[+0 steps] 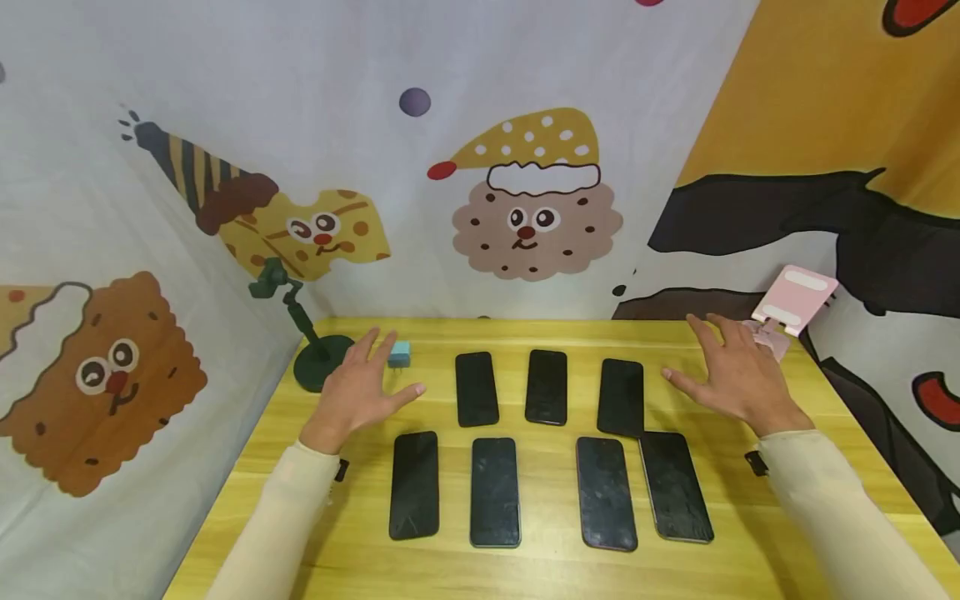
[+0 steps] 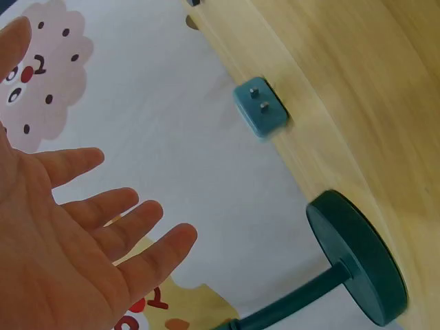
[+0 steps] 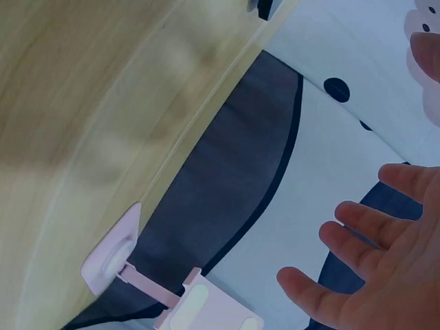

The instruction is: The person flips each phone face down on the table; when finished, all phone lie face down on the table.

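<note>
A: What do we have in the two hands?

B: Nothing gripped. In the head view we see the left hand (image 1: 356, 392) left of centre and the right hand (image 1: 738, 371) right of centre, both over the wooden desk (image 1: 525, 575) — fingers spread and released.

A: And what are we nearest to on the left?

B: A dark green stand (image 1: 311, 362) with a round base, partly behind that hand, and a small blue plug adapter (image 1: 400, 354) beside the fingertips. The left wrist view shows us two prongs on the adapter, right of centre, and the stand's base at lower right, apart from the hand.

A: On the right?

B: A pink phone stand (image 1: 795, 298), its base partly hidden by the hand. In the right wrist view we find it towards the bottom left, clear of the fingers.

A: And between the hands?

B: Seven dark-screened smartphones (image 1: 547, 387) lying flat: three across the centre, four below them at lower centre. The front row's rightmost one reaches up to the back row's rightmost — we cannot tell whether their corners touch.

A: Behind everything?

B: We have a cloth backdrop (image 1: 300, 50), with a printed cookie (image 1: 536, 242) in a spotted cap at upper centre.
</note>
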`<move>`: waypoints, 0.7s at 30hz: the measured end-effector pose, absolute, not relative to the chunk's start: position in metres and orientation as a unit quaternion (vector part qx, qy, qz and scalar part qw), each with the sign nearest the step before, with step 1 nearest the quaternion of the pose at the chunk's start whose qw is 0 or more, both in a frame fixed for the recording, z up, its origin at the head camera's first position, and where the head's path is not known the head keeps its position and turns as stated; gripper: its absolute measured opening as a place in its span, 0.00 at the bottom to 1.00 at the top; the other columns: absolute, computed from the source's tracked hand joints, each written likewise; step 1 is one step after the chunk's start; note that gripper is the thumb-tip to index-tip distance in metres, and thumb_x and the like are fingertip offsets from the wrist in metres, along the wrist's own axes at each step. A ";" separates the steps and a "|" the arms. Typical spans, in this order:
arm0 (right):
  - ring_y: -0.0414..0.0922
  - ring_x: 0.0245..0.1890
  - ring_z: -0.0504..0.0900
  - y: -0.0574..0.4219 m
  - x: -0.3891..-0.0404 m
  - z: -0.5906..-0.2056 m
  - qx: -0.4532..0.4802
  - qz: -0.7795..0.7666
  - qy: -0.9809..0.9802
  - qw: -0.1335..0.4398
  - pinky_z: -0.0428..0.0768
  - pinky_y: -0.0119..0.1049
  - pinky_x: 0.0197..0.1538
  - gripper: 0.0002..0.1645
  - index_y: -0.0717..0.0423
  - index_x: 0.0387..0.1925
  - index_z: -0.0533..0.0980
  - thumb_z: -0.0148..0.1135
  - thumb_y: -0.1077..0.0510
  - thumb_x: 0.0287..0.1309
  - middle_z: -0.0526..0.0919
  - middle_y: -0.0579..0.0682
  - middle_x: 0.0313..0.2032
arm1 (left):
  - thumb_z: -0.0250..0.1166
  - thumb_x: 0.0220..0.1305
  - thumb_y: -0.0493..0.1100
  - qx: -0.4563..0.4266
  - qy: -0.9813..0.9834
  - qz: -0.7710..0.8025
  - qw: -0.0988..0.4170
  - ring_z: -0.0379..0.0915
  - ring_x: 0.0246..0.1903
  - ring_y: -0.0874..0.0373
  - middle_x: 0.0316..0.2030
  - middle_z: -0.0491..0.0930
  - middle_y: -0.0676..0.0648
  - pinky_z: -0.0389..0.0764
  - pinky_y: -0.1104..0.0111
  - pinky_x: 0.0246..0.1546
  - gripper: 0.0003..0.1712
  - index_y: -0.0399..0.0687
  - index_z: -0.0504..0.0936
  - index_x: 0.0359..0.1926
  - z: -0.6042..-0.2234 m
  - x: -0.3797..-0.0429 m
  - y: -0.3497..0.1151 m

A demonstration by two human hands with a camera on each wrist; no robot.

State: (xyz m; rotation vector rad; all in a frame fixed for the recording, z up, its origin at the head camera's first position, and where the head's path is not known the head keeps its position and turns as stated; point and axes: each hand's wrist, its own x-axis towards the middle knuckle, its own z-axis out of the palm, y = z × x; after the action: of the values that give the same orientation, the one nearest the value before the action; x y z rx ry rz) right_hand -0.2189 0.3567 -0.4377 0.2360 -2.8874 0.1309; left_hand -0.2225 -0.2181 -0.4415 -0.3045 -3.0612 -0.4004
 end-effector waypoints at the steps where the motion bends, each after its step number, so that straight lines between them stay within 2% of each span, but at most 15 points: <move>1: 0.73 0.71 0.63 0.356 -0.218 -0.438 0.080 0.047 -0.988 0.121 0.69 0.80 0.63 0.62 0.58 0.80 0.60 0.61 0.21 0.60 0.61 0.72 0.75 | 0.56 0.58 0.88 -0.098 -0.986 -0.134 0.018 0.53 0.79 0.33 0.85 0.46 0.39 0.76 0.30 0.61 0.68 0.55 0.50 0.86 -0.441 -0.222 -0.215; 8: 0.72 0.69 0.66 0.357 -0.209 -0.442 0.088 0.091 -0.985 0.114 0.71 0.78 0.63 0.54 0.60 0.78 0.63 0.63 0.29 0.65 0.66 0.71 0.72 | 0.60 0.63 0.82 -0.118 -0.977 -0.175 0.019 0.55 0.78 0.33 0.84 0.50 0.39 0.74 0.29 0.62 0.61 0.55 0.54 0.85 -0.440 -0.216 -0.197; 14: 0.70 0.69 0.68 0.354 -0.199 -0.452 0.096 0.134 -0.981 0.098 0.70 0.76 0.65 0.48 0.60 0.77 0.64 0.65 0.36 0.69 0.69 0.71 0.71 | 0.62 0.66 0.78 -0.142 -0.961 -0.237 0.012 0.59 0.77 0.35 0.81 0.57 0.41 0.71 0.35 0.69 0.56 0.54 0.60 0.83 -0.442 -0.211 -0.178; 21: 0.70 0.66 0.73 0.349 -0.186 -0.460 0.119 0.177 -0.973 0.088 0.72 0.74 0.63 0.44 0.62 0.77 0.65 0.66 0.42 0.72 0.72 0.70 0.69 | 0.63 0.71 0.72 -0.165 -0.943 -0.288 0.008 0.67 0.73 0.38 0.77 0.66 0.42 0.73 0.39 0.70 0.48 0.51 0.66 0.80 -0.447 -0.206 -0.155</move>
State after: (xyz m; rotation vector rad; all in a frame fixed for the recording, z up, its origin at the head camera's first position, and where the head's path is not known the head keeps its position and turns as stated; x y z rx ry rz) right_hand -0.1859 0.3494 -0.4597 0.3543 -2.8976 0.5257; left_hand -0.2062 -0.1552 -0.4468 -0.5167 -2.9487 -0.9004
